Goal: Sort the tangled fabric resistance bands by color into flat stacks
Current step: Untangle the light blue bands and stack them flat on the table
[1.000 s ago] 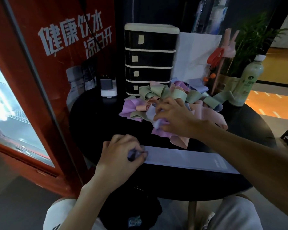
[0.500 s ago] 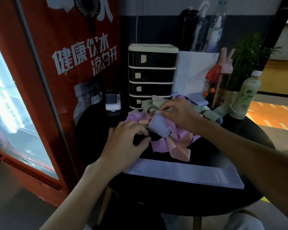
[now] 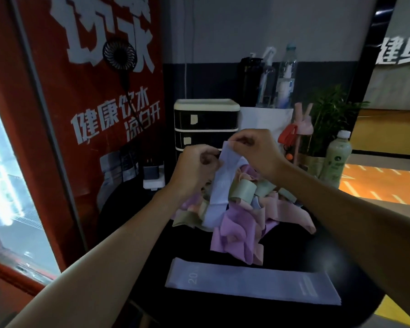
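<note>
I am holding a blue band (image 3: 219, 185) up over the pile (image 3: 232, 235), both hands clamped on its top end. My right hand (image 3: 253, 150) is pinching the upper edge between thumb and fingertips. My left hand (image 3: 195, 164) is curling round the strip just beside it and a little lower. The band is hanging down from my grip, its lower end reaching the heap beneath; whether it is free of the tangle I cannot tell.

Further below my hands and nearer to me, one flat band (image 3: 246, 280) of the same blue is lying smooth on the table (image 3: 341, 261), by my reckoning the only stack begun. The task is looking barely started: under my grip, green, pink and purple loops are sitting bunched together, none laid out. I am judging that this band belongs on the flat one.
</note>
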`<state>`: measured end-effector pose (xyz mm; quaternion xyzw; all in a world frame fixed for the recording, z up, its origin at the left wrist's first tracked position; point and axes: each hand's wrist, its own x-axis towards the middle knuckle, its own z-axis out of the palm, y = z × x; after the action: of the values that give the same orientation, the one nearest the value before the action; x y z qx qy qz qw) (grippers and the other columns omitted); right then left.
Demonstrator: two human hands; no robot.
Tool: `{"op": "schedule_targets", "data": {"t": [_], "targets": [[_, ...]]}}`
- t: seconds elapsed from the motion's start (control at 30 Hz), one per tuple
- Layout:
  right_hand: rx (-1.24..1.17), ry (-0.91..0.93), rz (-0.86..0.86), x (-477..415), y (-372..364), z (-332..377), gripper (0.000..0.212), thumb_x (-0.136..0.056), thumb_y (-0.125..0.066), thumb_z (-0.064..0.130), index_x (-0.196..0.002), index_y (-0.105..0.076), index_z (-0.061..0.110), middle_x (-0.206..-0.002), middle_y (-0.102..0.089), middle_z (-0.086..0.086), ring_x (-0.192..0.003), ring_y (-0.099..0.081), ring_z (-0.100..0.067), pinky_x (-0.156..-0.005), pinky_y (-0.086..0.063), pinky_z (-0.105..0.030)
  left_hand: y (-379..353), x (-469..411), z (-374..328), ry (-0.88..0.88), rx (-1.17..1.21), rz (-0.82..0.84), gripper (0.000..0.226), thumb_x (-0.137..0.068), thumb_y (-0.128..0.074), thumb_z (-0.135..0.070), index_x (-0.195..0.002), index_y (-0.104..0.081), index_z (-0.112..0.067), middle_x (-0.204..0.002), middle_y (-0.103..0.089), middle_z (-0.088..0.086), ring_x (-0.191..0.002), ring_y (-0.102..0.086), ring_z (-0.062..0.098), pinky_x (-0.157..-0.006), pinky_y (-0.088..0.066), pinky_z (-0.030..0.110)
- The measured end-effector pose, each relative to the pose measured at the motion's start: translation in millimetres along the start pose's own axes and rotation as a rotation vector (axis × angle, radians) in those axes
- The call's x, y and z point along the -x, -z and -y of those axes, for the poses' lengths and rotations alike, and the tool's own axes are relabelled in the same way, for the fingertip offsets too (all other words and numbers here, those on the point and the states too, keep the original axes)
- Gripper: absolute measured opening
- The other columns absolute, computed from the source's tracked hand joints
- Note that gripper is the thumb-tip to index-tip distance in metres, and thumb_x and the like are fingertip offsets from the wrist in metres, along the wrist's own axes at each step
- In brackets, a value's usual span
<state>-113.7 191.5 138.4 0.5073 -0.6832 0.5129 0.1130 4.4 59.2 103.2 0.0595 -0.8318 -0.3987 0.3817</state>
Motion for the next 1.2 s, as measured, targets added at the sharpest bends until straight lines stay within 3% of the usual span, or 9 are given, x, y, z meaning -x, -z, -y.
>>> {"op": "schedule_targets", "data": {"t": [0.17, 0.37, 0.57, 0.7, 0.83, 0.9, 1.0, 1.07, 1.2], "targets": [[-0.055, -0.023, -0.036, -3.1, 3.1, 7.1, 0.011, -0.09, -0.064, 0.001, -0.094, -0.072, 0.009, -0.088, -0.07, -0.004, -0.072, -0.06, 0.008, -0.074, -0.051, -0.015, 4.3, -9.7, -9.5, 0.013, 0.072, 0.002, 0.013, -0.088, -0.07, -0.001, -0.081, -0.073, -0.011, -0.074, -0.068, -0.009, -0.063, -0.062, -0.007, -0.067, -0.052, 0.018], [-0.169, -0.122, -0.003, 0.2, 6.2, 20.1, 0.047, -0.084, -0.075, 0.015, -0.125, -0.051, 0.013, -0.099, -0.065, -0.001, -0.081, -0.062, -0.004, -0.071, -0.052, -0.016, 15.8, -16.6, -25.8, 0.106, 0.259, -0.111, 0.007, -0.091, -0.07, -0.011, -0.087, -0.073, -0.005, -0.083, -0.073, 0.004, -0.071, -0.069, 0.004, -0.065, -0.055, 0.019], [-0.118, -0.065, -0.083, 2.7, -0.8, 27.2, 0.023, -0.084, -0.073, 0.008, -0.1, -0.058, 0.013, -0.081, -0.061, -0.001, -0.07, -0.057, -0.009, -0.065, -0.052, -0.023, 23.3, -17.2, -33.3, 0.148, 0.315, -0.154, 0.015, -0.089, -0.073, -0.014, -0.095, -0.073, 0.0, -0.089, -0.075, 0.011, -0.074, -0.07, 0.009, -0.064, -0.055, 0.022], [-0.163, -0.107, -0.177, -2.2, 4.6, 32.9, 0.015, -0.087, -0.07, 0.008, -0.09, -0.059, 0.018, -0.081, -0.065, -0.02, -0.07, -0.061, -0.025, -0.067, -0.054, -0.034, 23.9, -10.8, -30.6, 0.172, 0.268, -0.123, 0.021, -0.085, -0.078, -0.014, -0.101, -0.069, -0.005, -0.088, -0.07, 0.004, -0.071, -0.065, 0.002, -0.06, -0.049, 0.015], [-0.157, -0.12, -0.218, -3.4, 9.3, 36.2, 0.014, -0.088, -0.069, 0.01, -0.083, -0.059, 0.019, -0.077, -0.066, -0.025, -0.075, -0.063, -0.042, -0.071, -0.055, -0.05, 19.0, 3.3, -20.7, 0.141, 0.188, -0.043, 0.031, -0.078, -0.083, -0.01, -0.103, -0.064, -0.011, -0.096, -0.067, 0.011, -0.077, -0.06, 0.014, -0.068, -0.055, 0.021], [-0.166, -0.139, -0.233, -3.4, 11.0, 35.8, 0.01, -0.089, -0.068, 0.011, -0.084, -0.059, 0.015, -0.077, -0.067, -0.025, -0.07, -0.063, -0.04, -0.07, -0.055, -0.05, 15.1, 9.2, -17.5, 0.093, 0.149, -0.023, 0.033, -0.076, -0.084, -0.009, -0.101, -0.064, -0.015, -0.095, -0.067, 0.01, -0.076, -0.059, 0.014, -0.067, -0.054, 0.019], [-0.182, -0.161, -0.233, -1.2, 12.4, 36.6, 0.008, -0.091, -0.066, 0.011, -0.092, -0.059, 0.008, -0.076, -0.068, -0.023, -0.059, -0.063, -0.018, -0.068, -0.057, -0.039, 9.6, 10.9, -14.0, 0.053, 0.1, -0.09, 0.03, -0.077, -0.084, -0.012, -0.089, -0.059, -0.023, -0.081, -0.06, 0.002, -0.066, -0.051, 0.007, -0.061, -0.048, 0.018], [-0.18, -0.168, -0.243, 0.2, 13.0, 37.1, 0.009, -0.091, -0.066, 0.011, -0.094, -0.059, 0.006, -0.076, -0.069, -0.022, -0.057, -0.063, -0.013, -0.066, -0.057, -0.033, 5.5, 10.2, -11.3, 0.061, 0.068, -0.136, 0.025, -0.08, -0.082, -0.017, -0.078, -0.058, -0.022, -0.071, -0.057, 0.001, -0.061, -0.05, 0.009, -0.057, -0.046, 0.024], [-0.19, -0.173, -0.258, 1.4, 14.2, 38.2, 0.008, -0.092, -0.065, 0.011, -0.089, -0.058, 0.011, -0.077, -0.068, -0.024, -0.055, -0.062, -0.011, -0.064, -0.057, -0.029, 2.0, 11.4, -10.9, 0.167, 0.034, -0.123, 0.022, -0.083, -0.08, -0.026, -0.081, -0.058, -0.025, -0.073, -0.065, 0.011, -0.064, -0.061, 0.021, -0.06, -0.053, 0.037]]}}
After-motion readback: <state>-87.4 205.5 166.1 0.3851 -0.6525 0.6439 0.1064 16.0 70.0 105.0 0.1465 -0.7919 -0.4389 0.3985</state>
